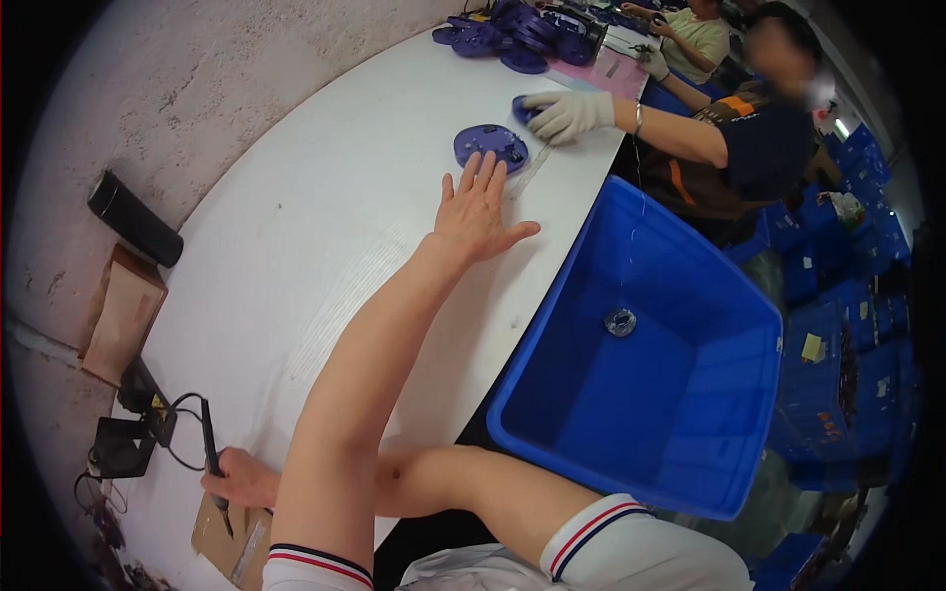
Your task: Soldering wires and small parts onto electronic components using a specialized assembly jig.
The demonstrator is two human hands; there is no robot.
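My left hand (478, 212) reaches far across the white table (325, 227), palm down with fingers spread. Its fingertips are at the near edge of a round purple disc-shaped part (491, 148) with small fittings on it; whether they touch it I cannot tell. My right arm crosses beneath the left one. In my right hand (244, 480), at the near left, is a slim black soldering iron (211, 443), its tip pointing down over a piece of cardboard (222, 542). Beyond the disc, a co-worker's white-gloved hand (572, 113) holds another purple part (522, 108).
A large blue bin (641, 394) with a small clear roll (620, 322) inside stands by the table's right edge. A black cylinder (138, 219), a cardboard box (123, 315) and a black stand (128, 443) line the wall side. Purple parts (522, 34) are heaped at the far end.
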